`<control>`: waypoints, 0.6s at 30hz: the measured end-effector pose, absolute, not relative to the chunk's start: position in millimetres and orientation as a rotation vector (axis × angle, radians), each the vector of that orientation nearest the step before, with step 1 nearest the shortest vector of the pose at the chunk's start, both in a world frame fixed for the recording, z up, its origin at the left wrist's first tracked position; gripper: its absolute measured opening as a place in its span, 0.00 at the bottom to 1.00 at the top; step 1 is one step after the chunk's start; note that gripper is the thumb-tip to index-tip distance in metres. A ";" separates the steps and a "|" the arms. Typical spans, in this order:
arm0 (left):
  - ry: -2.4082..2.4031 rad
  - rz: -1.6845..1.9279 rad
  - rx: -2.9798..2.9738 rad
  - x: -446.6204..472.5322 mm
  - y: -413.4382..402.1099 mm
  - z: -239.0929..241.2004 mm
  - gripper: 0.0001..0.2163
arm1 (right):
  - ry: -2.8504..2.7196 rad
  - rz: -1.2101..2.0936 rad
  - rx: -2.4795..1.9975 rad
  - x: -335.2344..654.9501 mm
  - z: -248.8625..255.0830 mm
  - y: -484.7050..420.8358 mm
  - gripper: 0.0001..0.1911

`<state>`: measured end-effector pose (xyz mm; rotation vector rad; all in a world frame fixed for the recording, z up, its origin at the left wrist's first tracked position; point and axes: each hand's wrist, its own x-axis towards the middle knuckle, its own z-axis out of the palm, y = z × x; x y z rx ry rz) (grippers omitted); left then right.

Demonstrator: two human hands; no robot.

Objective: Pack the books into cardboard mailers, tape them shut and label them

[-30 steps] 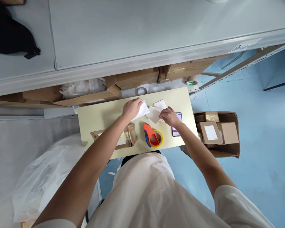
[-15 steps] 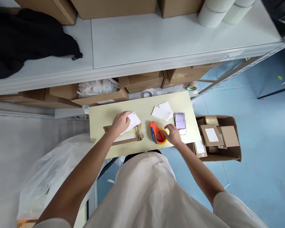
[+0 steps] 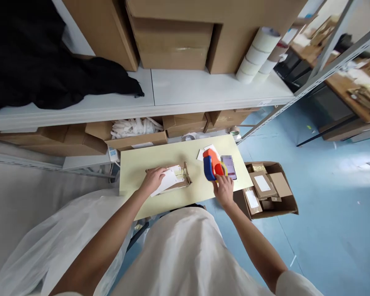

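Note:
In my right hand (image 3: 224,190) is an orange and blue tape dispenser (image 3: 207,165), raised off the table, with a yellow-edged roll in it. The fingers are wrapped round its near end. My left hand (image 3: 153,181) is closed on a white paper slip (image 3: 167,181), with the fingertips over its upper edge. Under the slip lies a small, flattened-looking brown cardboard box (image 3: 187,176) with crumpled tape at its right end. Behind the dispenser, white slips (image 3: 200,155) lie partly hidden. A phone (image 3: 230,166) rests right of them.
The small cream table (image 3: 135,160) stands against a grey shelf (image 3: 185,88) with cartons, tape rolls (image 3: 253,59) and black cloth (image 3: 89,80). On the floor at right is an open carton (image 3: 288,205) of small parcels. A translucent plastic bag (image 3: 64,230) spreads at left.
My right hand has taken hold of the tape dispenser and lifted it off the table. My left hand has lowered the paper slip onto the box. The view has tilted up.

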<state>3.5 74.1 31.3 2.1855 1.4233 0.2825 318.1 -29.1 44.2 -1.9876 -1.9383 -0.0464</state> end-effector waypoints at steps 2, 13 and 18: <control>1.382 0.294 2.262 3.4 73.2 26.0 0.14 | -1.870 -0.223 -1.820 325.2 92.5 -3.0 0.16; 1.593 0.530 2.345 7.4 57.8 26.1 0.15 | -2.069 -0.348 -1.812 308.4 234.0 253.5 0.17; 2.049 0.593 1.830 -16.6 20.7 18.2 0.28 | -2.053 -0.406 -1.740 301.2 223.6 252.3 0.24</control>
